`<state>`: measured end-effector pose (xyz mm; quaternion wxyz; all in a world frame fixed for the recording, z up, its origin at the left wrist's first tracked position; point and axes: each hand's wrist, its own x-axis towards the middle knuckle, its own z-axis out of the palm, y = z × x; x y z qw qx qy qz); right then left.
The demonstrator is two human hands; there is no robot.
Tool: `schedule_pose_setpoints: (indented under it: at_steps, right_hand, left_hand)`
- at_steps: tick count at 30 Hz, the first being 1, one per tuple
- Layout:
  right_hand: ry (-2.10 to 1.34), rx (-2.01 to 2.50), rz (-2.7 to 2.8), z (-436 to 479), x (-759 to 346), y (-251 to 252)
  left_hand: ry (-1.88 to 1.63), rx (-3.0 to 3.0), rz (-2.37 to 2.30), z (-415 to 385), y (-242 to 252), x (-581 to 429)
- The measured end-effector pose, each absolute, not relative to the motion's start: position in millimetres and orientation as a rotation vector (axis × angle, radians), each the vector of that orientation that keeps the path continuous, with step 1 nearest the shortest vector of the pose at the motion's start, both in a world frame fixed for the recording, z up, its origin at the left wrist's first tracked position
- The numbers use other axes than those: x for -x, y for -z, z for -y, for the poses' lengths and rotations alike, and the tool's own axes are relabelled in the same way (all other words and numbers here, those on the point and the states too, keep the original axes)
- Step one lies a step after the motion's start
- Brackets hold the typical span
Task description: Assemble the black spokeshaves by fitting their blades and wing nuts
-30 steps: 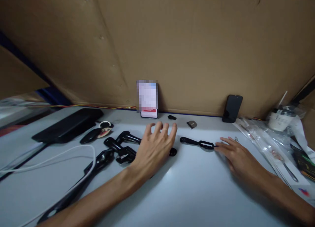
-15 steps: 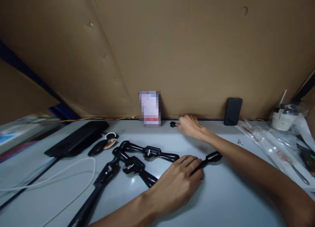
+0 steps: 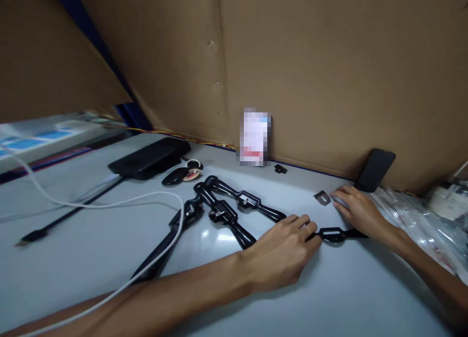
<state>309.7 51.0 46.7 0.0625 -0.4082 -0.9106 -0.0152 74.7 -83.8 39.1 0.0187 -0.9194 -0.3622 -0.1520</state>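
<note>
My left hand (image 3: 287, 252) is wrapped round one handle of a black spokeshave body (image 3: 333, 235), whose slotted middle and far handle stick out to the right. My right hand (image 3: 353, 203) is at the back right, its thumb and fingers closed at the right edge of a small slotted metal blade (image 3: 322, 198). Farther back lies a small black cap plate (image 3: 281, 169). To the left are three more black spokeshaves, with fittings in their middles: one (image 3: 246, 199) at the back, one (image 3: 224, 213) in between and one (image 3: 186, 213) nearest the left.
A blurred screen (image 3: 255, 137) and a dark phone (image 3: 375, 170) lean against the cardboard wall (image 3: 310, 74). Keys (image 3: 183, 174) and a black box (image 3: 149, 158) lie at left. A white cable (image 3: 171, 196) crosses above my left forearm. Plastic packaging (image 3: 420, 225) lies at right, beside a cup (image 3: 451, 200).
The view has turned left. My right hand has drawn back from the cap plate by the wall and moved right; the blade now shows at its fingers. My left hand still holds the spokeshave body.
</note>
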Motion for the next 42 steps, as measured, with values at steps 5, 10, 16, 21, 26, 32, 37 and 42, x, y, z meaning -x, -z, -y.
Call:
schedule_pose_setpoints:
  at_steps: [5,10,16,21,26,32,37,42]
  right_hand:
    - [0.005,1.257,2.647,-24.0,-325.7,-37.9]
    - [-0.028,1.117,2.625,-11.6,-301.4,-32.0]
    - [-0.317,1.117,2.537,-6.7,-314.8,-38.6]
    - [-0.408,1.189,2.468,-4.9,-325.5,-38.6]
    - [-0.244,1.296,2.435,3.8,-313.4,-31.4]
    - [0.004,1.223,2.687,9.4,-313.1,-41.0]
    - [0.334,1.09,2.811,11.4,-312.9,-40.2]
    - [0.308,1.185,2.68,8.7,-313.3,-38.7]
  left_hand:
    - [0.724,2.897,1.144,87.6,-31.5,-74.6]
    - [0.825,2.957,1.115,87.8,-27.1,-73.4]
    - [0.724,2.866,1.294,88.6,-23.6,-72.1]
    - [0.687,2.891,1.364,88.4,-22.9,-70.2]
    - [0.717,2.905,1.337,87.7,-25.2,-70.1]
    - [0.711,2.891,1.336,87.8,-26.7,-71.3]
    - [0.735,2.886,1.314,87.4,-25.2,-70.7]
    - [0.707,2.912,1.344,87.3,-21.5,-69.4]
